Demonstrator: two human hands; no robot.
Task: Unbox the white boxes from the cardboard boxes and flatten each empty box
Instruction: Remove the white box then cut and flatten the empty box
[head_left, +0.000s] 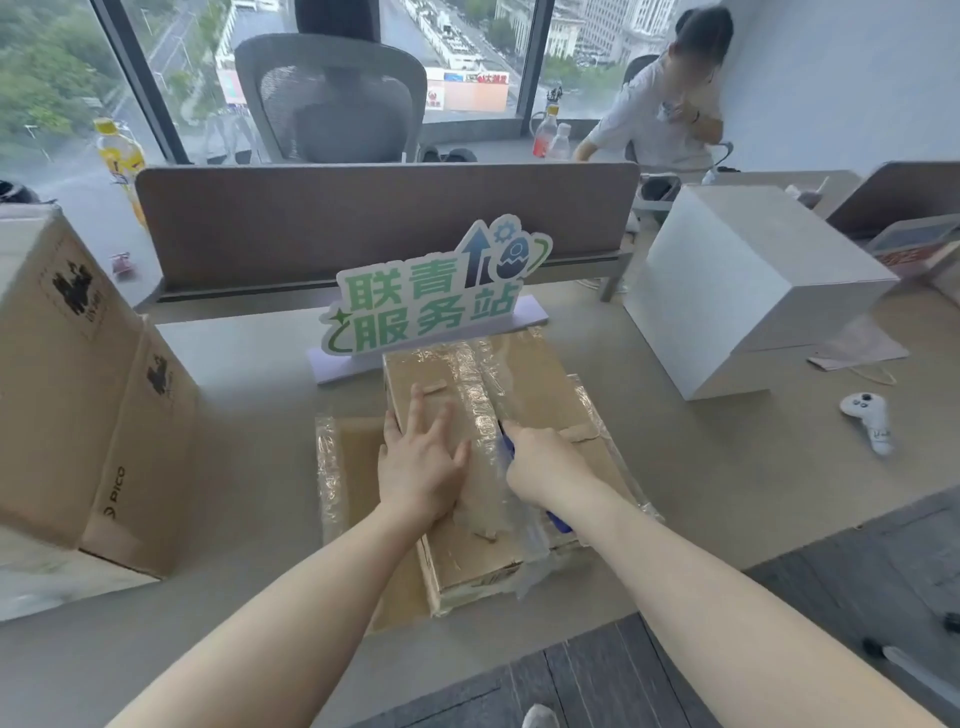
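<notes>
My left hand flat, fingers spread, on cardboard box; right hand grips blue cutter on tape seam running toward 12 o'clock.

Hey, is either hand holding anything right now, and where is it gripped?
The right hand grips a blue-handled cutter around its handle. The left hand holds nothing; it presses flat on the taped cardboard box.
</notes>
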